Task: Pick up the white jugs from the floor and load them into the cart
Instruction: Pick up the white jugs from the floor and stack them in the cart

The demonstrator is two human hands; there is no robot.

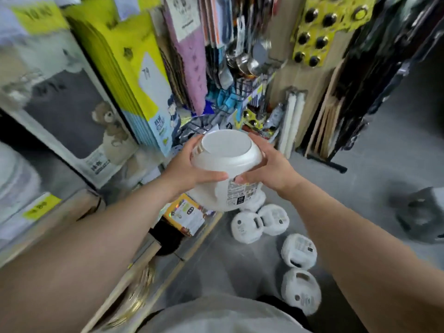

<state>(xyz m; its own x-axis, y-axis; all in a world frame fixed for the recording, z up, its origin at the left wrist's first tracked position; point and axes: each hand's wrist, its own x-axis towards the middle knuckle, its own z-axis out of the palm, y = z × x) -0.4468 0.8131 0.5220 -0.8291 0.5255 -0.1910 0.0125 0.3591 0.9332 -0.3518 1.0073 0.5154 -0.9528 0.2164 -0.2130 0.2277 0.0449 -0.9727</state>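
Note:
I hold one white jug (225,164) up at chest height with its flat bottom turned toward me and its label facing down-right. My left hand (189,171) grips its left side and my right hand (266,164) grips its right side. Below, several more white jugs lie on the grey floor: one (245,227) beside another (274,218), one further right (299,251) and one nearest me (301,290). A dark wire basket (206,123), possibly the cart, shows just beyond the held jug, mostly hidden.
Shelves with yellow boxes (134,75) and a bear-print package (72,111) stand on the left. Hanging kitchenware (249,58) fills the back. A grey stool (420,217) sits on the floor at right. A wooden shelf edge (153,258) runs along my left.

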